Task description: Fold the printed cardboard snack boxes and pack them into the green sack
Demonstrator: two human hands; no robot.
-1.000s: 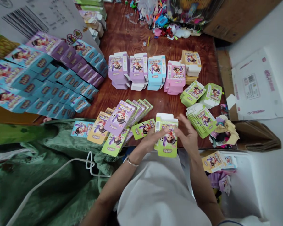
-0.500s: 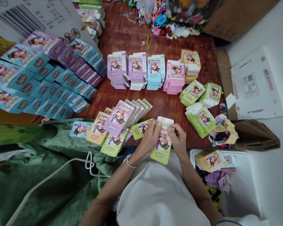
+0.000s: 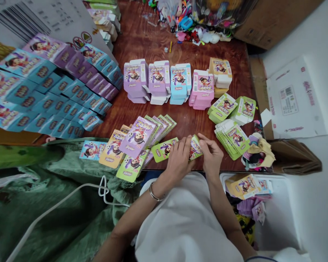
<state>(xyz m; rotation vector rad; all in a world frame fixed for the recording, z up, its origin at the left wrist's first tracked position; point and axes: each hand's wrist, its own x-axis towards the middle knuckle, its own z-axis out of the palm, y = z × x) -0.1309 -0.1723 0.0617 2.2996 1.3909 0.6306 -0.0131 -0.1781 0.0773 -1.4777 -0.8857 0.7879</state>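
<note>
A small green printed card box lies tilted between my hands at the table's front edge. My left hand covers its left part, with fingers close together over it and the thumb hidden. At the box's right end, my right hand pinches with thumb and forefinger. Another green box lies flat by my left fingers. Further left is a fanned pile with a purple box on top, an orange box and a green box.
Stacked blue and purple boxes fill the left. Purple, blue and pink box stacks stand in a row behind my hands. Green box stacks are at right. A white bin holds more boxes below. Small toys lie at the back.
The green box has gone from upright with its white end flap showing to turned sideways, the flap no longer visible. My left hand has moved over it; my right hand has shifted slightly right.
</note>
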